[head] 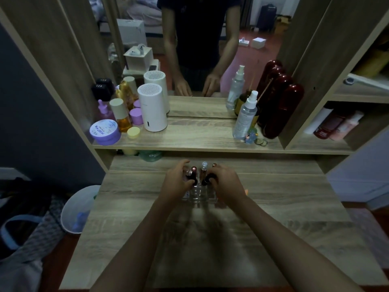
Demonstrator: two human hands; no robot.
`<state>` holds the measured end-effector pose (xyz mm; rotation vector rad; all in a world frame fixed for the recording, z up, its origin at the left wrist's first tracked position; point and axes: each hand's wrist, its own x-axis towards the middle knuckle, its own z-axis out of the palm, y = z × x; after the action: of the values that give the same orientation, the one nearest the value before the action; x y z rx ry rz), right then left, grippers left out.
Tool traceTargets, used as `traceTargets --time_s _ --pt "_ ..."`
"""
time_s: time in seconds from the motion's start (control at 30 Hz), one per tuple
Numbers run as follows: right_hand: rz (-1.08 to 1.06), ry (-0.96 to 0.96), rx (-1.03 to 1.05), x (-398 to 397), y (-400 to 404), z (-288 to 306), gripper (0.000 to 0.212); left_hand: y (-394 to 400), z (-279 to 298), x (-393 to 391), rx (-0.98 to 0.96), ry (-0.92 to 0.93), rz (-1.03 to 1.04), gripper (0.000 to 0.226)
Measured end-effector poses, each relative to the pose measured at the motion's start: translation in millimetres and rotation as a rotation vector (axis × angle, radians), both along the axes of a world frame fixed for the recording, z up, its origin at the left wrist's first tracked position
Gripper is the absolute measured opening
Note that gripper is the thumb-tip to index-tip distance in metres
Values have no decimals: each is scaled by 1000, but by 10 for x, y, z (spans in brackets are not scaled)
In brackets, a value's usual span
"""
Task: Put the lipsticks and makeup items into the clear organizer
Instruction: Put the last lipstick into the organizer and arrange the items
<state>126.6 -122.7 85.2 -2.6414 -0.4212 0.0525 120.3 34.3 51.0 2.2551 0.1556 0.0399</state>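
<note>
A clear organizer (200, 198) stands on the wooden desk (273, 207), between my two hands. Several lipsticks stand upright in its far slots, among them a dark one with a pink tip (194, 171) and a clear-capped tube (203, 168). My left hand (179, 182) is at the organizer's left side, fingers curled around a black lipstick (192, 179) over the slots. My right hand (228, 183) is at the right side, fingertips on another black lipstick (208, 179). The hands hide the organizer's sides.
A shelf (189, 142) above the desk carries a white cylinder device (152, 110), purple jars (105, 131), an amber bottle (122, 116), spray bottles (245, 116) and a dark red case (277, 110). A mirror stands behind. A white bin (80, 207) sits left of the desk.
</note>
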Motion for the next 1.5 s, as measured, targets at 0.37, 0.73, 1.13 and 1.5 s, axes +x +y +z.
traceTargets --time_s 0.37,0.73,1.13,1.5 --pt "40 99 -84 73 94 -152 26 -76 -189 50 -59 -40 59 42" --pt "45 119 -96 148 188 -283 24 -116 -382 24 -53 -27 70 38" --pt "61 112 -87 160 154 -255 26 -125 -462 8 45 -66 54 32" --pt "-40 -109 37 259 -121 73 6 8 -337 -17 73 -111 1 24"
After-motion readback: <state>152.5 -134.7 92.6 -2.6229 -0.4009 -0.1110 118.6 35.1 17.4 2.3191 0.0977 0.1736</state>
